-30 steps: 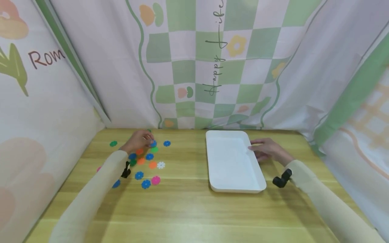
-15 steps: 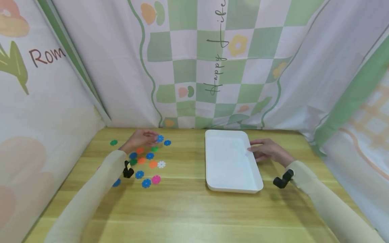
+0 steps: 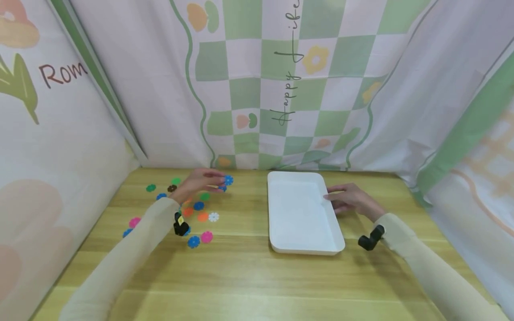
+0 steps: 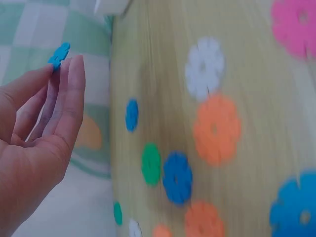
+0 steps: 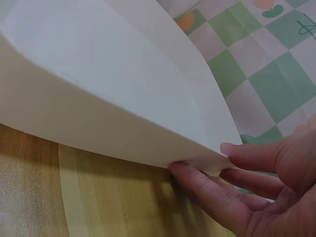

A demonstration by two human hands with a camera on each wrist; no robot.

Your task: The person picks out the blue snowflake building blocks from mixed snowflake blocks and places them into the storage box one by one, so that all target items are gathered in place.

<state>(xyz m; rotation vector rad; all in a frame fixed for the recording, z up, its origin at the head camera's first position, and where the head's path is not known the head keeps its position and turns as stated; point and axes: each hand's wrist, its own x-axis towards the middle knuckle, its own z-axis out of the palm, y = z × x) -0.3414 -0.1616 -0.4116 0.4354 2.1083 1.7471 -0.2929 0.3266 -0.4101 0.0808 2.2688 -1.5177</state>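
My left hand point(image 3: 222, 182) hovers above the table's back left and pinches a small blue flower disc point(image 3: 228, 180) at its fingertips. The left wrist view shows the same blue disc point(image 4: 60, 53) held at the tips of the left hand point(image 4: 61, 66), clear of the table. A white rectangular tray point(image 3: 301, 214) lies right of centre with nothing in it. My right hand point(image 3: 331, 199) grips its right rim. In the right wrist view the right hand point(image 5: 200, 160) has its thumb on top of the tray's rim point(image 5: 148, 123) and its fingers beneath.
Several flower discs lie scattered on the wooden table at the left: an orange disc point(image 3: 202, 216), a white disc point(image 3: 213, 216), a pink disc point(image 3: 206, 236), a blue disc point(image 3: 193, 242) and a green disc point(image 3: 151, 187). Printed cloth walls point(image 3: 257, 89) close in three sides.
My left hand has lifted the blue disc off the pile and carried it right, toward the tray. The right hand has nudged the tray slightly to the left.
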